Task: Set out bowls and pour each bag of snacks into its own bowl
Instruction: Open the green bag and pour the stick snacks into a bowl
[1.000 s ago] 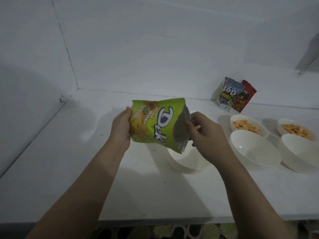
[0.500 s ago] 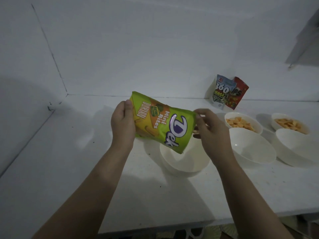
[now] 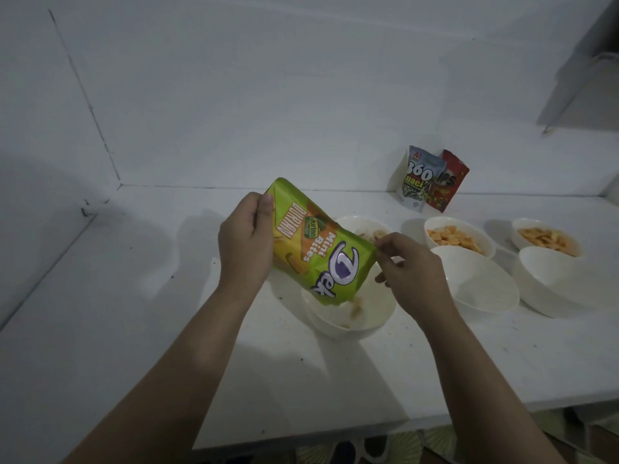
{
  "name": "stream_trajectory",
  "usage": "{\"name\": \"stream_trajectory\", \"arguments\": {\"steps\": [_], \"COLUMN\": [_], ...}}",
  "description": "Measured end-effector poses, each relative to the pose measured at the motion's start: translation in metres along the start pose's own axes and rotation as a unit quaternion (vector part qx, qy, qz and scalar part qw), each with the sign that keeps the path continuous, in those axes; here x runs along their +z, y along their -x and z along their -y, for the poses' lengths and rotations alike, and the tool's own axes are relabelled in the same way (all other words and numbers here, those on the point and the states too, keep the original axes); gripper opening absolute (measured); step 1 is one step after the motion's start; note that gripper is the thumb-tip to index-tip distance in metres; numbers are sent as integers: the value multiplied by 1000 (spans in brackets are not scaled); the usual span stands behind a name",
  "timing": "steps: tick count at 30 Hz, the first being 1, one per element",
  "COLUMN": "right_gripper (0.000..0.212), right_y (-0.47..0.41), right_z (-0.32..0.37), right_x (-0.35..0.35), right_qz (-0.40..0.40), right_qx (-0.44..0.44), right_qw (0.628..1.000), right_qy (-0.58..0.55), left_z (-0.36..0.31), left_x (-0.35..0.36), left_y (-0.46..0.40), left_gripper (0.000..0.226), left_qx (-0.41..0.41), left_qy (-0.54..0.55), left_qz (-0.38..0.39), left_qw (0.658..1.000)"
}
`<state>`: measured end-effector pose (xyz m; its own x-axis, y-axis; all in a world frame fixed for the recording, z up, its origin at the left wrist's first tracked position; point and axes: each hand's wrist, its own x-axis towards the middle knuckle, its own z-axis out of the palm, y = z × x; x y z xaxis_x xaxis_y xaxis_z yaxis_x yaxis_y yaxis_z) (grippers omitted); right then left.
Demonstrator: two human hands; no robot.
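Observation:
My left hand point(image 3: 246, 247) grips the bottom end of a green Dek Mini Bites bag point(image 3: 316, 249), which is tilted mouth-down. My right hand point(image 3: 407, 272) pinches the bag's upper corner near its open mouth. Pale snack pieces point(image 3: 355, 309) are dropping into the white bowl point(image 3: 375, 318) right below. Behind the bag stands another white bowl point(image 3: 355, 222) with a few pieces in it. Right of my hand is a white bowl point(image 3: 482, 286) with nothing visible inside.
Two bowls of orange crackers point(image 3: 455, 237) point(image 3: 544, 241) stand at the right, with a further white bowl point(image 3: 566, 279) in front. A white-blue 360 Kuaci bag point(image 3: 417, 177) and a red bag point(image 3: 447, 184) lean on the back wall. The white counter's front edge point(image 3: 335, 433) is close.
The bag has tipped further, its mouth now lower over the bowl, and snack pieces have begun falling out. Both hands keep their hold.

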<state>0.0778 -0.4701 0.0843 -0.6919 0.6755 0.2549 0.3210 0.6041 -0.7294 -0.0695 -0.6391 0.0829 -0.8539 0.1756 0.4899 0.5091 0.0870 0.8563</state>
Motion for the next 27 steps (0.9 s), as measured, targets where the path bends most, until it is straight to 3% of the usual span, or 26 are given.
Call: {"name": "stream_trajectory", "arguments": {"steps": [14, 19, 23, 27], "right_gripper": [10, 19, 24, 23], "right_y": [8, 9, 10, 12], "right_z": [2, 4, 17, 15], "right_x": [5, 3, 6, 11], "right_qz": [-39, 17, 40, -19], "right_qx": [2, -35, -82, -62], "right_qw": [999, 999, 995, 996], "right_qy": [-28, 29, -31, -58], "left_z": [-14, -15, -17, -15], "left_x": [-4, -8, -4, -3], "left_y": [6, 6, 9, 10], "left_gripper": [37, 29, 26, 32], "left_qx": [36, 75, 107, 133], "left_qy": [-12, -42, -60, -66], "left_qz": [4, -3, 16, 6], "left_qw": [999, 996, 992, 989]}}
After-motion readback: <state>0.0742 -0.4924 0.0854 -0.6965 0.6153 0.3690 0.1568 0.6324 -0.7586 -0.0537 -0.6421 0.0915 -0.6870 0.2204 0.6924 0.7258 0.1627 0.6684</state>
